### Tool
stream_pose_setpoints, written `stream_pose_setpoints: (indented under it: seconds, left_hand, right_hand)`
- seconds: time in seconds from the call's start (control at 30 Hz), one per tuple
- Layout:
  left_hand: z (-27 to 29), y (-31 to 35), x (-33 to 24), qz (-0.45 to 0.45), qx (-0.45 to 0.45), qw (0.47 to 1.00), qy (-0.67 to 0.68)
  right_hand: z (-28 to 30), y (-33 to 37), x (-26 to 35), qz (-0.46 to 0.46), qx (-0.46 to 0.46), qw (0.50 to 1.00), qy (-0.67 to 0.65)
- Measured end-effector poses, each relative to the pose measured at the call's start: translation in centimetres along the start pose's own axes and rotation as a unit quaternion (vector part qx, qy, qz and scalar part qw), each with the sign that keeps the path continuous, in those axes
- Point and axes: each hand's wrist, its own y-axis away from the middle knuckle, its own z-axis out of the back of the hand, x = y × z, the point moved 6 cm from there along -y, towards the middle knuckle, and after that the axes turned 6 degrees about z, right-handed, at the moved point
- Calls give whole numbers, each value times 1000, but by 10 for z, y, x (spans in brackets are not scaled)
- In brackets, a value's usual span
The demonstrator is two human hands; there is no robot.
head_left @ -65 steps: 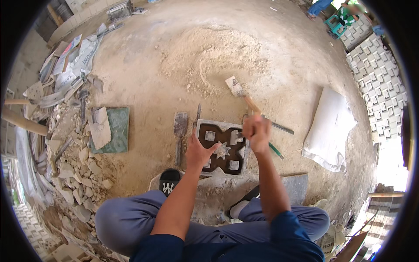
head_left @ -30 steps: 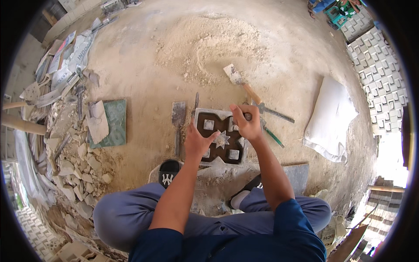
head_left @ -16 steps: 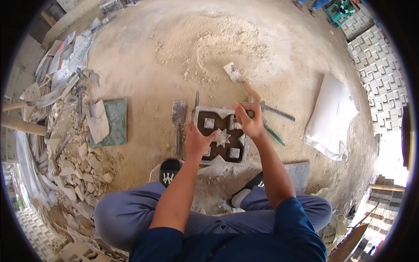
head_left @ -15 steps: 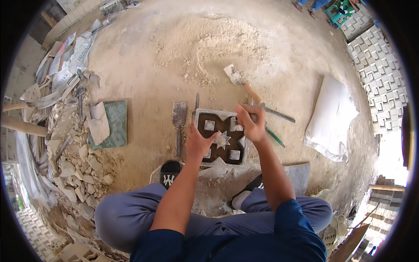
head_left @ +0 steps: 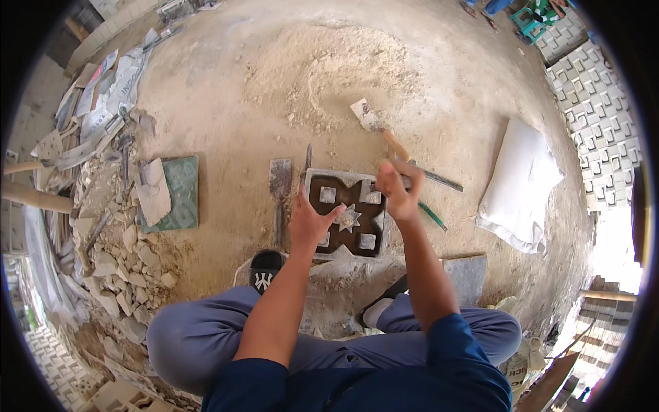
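Note:
A square grey mould [head_left: 332, 173] with a dark recessed pattern lies on the ground in front of my feet. Raised squares stand towards its corners, and a pale star [head_left: 349, 218] marks its middle. My left hand [head_left: 310, 221] grips the left edge, thumb stretched over the top towards the star. Above the upper right corner my right hand [head_left: 402, 192] is closed round a slim tool [head_left: 377, 186], whose end reaches the raised square there. Blur and fingers hide the kind of tool.
Beyond the mould lies a trowel [head_left: 393, 142] beside a heap of pale powder [head_left: 357, 62]. A flat scraper [head_left: 280, 180] rests to the left, near a green board [head_left: 184, 199] and rubble [head_left: 130, 275]. A white sack [head_left: 522, 185] lies right; patterned blocks [head_left: 597, 110] are stacked behind.
My right hand has shifted slightly right and turned at the mould's upper right corner, the tool moving with it. My left hand keeps its hold on the left edge.

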Motion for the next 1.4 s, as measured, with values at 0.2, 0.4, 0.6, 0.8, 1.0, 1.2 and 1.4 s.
stream_pose_setpoints:
  seconds: [0.2,0.4,0.6,0.8,1.0,1.2,1.4]
  left_hand:
    - [-3,1,5,-2,-8,1000,-5]
    - [-5,6,-1,26,52,998,26]
    - [-10,9,-7,29,58,998,24]
    - [-4,8,-5,-1,7,1000,-2]
    - [-2,2,-9,42,55,997,23]
    - [-1,-1,2,33,53,997,41]
    - [-10,-5,10,-13,78,995,62]
  right_hand:
    - [4,3,-14,-20,-10,1000,-20]
    - [20,20,-30,10,-98,993,-70]
    - [13,5,-22,-17,-71,996,48]
    - [9,18,2,35,-179,982,-56]
    - [-2,14,10,23,-220,975,4]
    - [-12,6,15,31,-196,979,-37]
    - [-5,5,4,4,-158,987,31]
